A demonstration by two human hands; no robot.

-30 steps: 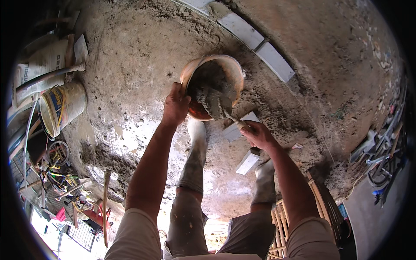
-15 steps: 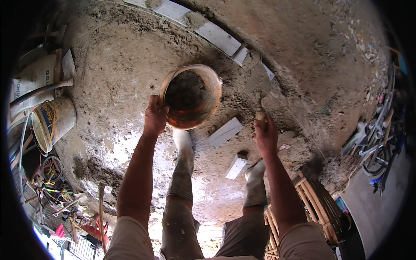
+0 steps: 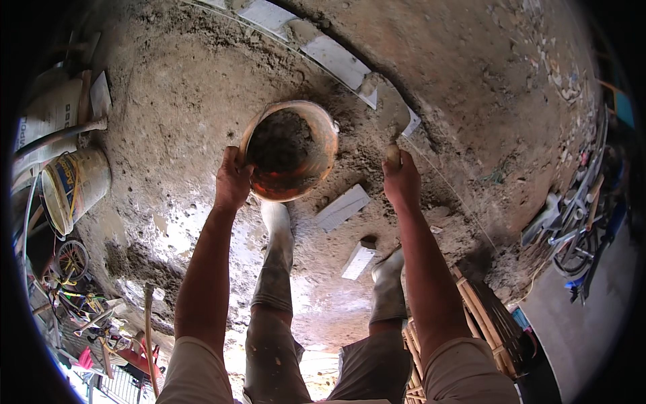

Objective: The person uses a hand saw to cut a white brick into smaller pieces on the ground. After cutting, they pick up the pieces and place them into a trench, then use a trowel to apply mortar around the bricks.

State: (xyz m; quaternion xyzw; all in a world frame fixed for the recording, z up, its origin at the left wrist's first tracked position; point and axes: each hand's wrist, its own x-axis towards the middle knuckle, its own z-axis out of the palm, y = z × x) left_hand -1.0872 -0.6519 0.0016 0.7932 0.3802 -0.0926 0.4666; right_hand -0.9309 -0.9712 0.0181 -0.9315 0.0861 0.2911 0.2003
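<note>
My left hand (image 3: 233, 180) grips the rim of an orange-brown bucket (image 3: 324, 149), which is tipped so its mouth faces me. Dark grey mortar (image 3: 279, 140) lies inside. In my right hand (image 3: 402, 178) is the handle of a trowel (image 3: 390, 113). Its mortar-coated blade rests at or just over the near end of a curved row of pale bricks (image 3: 334, 59), with mortar between them. I cannot tell whether the blade touches the row. Between my arms, two loose pale bricks, one farther (image 3: 343, 207) and one nearer (image 3: 359, 260), lie on the ground.
A taut string (image 3: 457, 194) runs from the row toward the near right. Metal tools (image 3: 572, 236) are heaped at right, above a bamboo frame (image 3: 481, 316). A dirty white bucket (image 3: 91, 176) lies tilted at left, and a wooden pole (image 3: 149, 330) stands nearby.
My right hand has moved forward with the trowel, bringing its blade to the row's end. Bucket and left hand have shifted slightly left in view, along with the surroundings.
</note>
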